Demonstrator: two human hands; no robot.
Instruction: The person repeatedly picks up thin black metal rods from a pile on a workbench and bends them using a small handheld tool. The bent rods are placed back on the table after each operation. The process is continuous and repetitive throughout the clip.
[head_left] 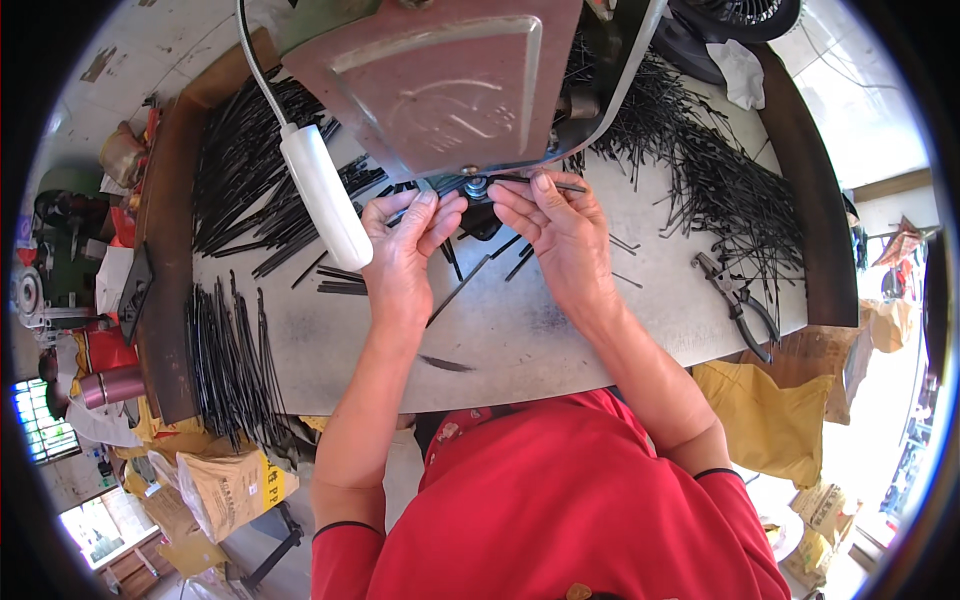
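Under the reddish-brown machine head (455,100), both of my hands are raised to a small round metal tool tip (476,188). My left hand (402,255) pinches a thin black rod (452,184) just left of the tip. From the right, my right hand (565,235) grips another black rod (568,186) between thumb and fingers, its inner end reaching the tip. Whether the two rods are joined there cannot be made out. Below the tip, a dark block is partly hidden by my fingers, and several loose black rods (460,288) lie on the metal tabletop (520,350).
Piles of black rods (250,180) cover the left side, with more heaped at right (720,190). A white lamp (325,195) hangs beside my left hand. Pliers (742,305) lie near the right edge. Raised brown boards (825,230) border the table; a fan (735,20) stands behind.
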